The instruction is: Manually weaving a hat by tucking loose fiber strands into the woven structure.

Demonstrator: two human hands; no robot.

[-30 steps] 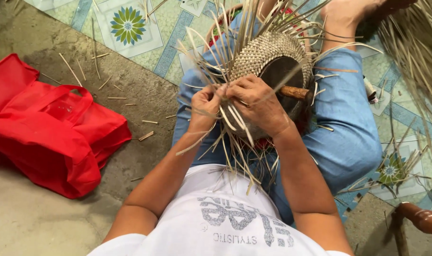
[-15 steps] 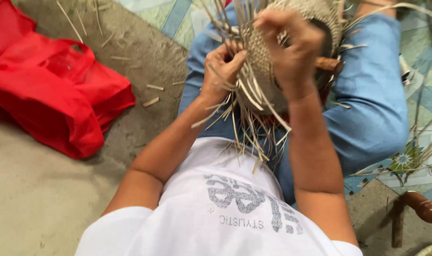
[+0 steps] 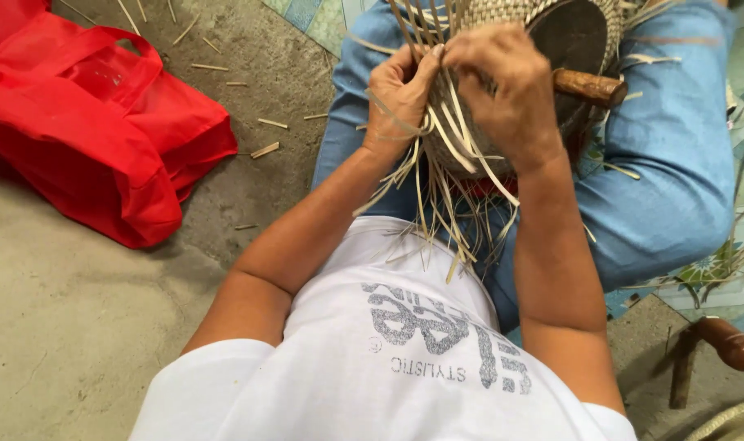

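A seated person in a white printed T-shirt (image 3: 388, 359) and blue jeans (image 3: 674, 180) works over the lap, seen from above. Nearest the camera, both bare forearms reach away from the chest toward a partly woven basket (image 3: 502, 33) of pale straw-coloured strips that rests on the thighs at the top of the view. Loose strip ends (image 3: 445, 212) hang from the basket's edge down over the shirt, fanning between the two arms.

The left hand (image 3: 400, 98) is clenched around a bundle of these strips just beside the basket's woven wall, its fingers curled tight and the thumb side turned up. The right hand (image 3: 502, 86) lies over the woven wall, its fingers bent and pinching strips close to the left hand's fingertips; the two hands touch or nearly touch at the top. A brown wooden handle (image 3: 588, 86) juts out to the right from behind the right hand, across the basket's dark opening.

To the left, a red fabric tote bag (image 3: 94, 131) lies slumped on the grey concrete floor (image 3: 78, 327), well apart from the hands, with short cut strip scraps (image 3: 265, 149) scattered between it and the jeans. Beyond the knees, a patterned tile floor (image 3: 323, 20) begins. At lower right, part of a wooden chair leg (image 3: 735, 347) shows.
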